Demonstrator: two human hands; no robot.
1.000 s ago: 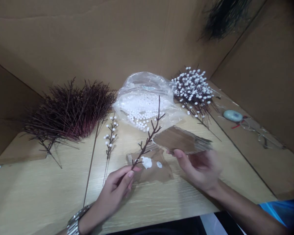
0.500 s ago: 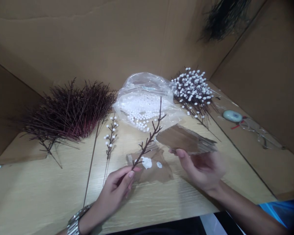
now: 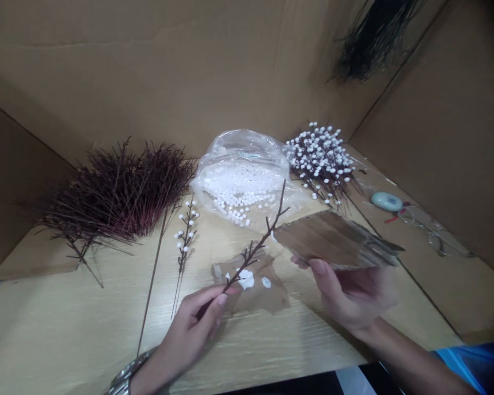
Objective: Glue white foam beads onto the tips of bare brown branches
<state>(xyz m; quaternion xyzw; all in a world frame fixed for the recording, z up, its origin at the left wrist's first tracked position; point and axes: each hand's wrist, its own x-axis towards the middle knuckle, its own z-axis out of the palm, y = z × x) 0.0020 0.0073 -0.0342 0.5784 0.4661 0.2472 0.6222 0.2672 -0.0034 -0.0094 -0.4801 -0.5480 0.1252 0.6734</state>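
Observation:
Between thumb and fingers, my left hand [image 3: 200, 318] pinches the lower end of a bare brown twig [image 3: 257, 247], which slants up to the right. My right hand [image 3: 349, 293] grips a torn cardboard piece [image 3: 321, 238], its left corner close to the twig. Below the twig lies another cardboard scrap [image 3: 267, 299] with white blobs [image 3: 247, 279] on it. Left of that scrap, a twig with white beads [image 3: 185, 236] rests on the table. An open clear plastic bag [image 3: 242, 170] holding many white beads stands behind the hands.
A big heap of bare brown twigs [image 3: 123, 192] lies at the left. White-beaded twigs [image 3: 323, 156] are piled at the back right. Farther right are a pale green oval object [image 3: 387, 201] and glasses [image 3: 432, 230]. Cardboard walls [image 3: 168, 71] surround the wooden table [image 3: 86, 340].
My right hand has moved right and slightly down with its cardboard piece. The twig in my left hand has shifted a little right and down. The view has tilted slightly.

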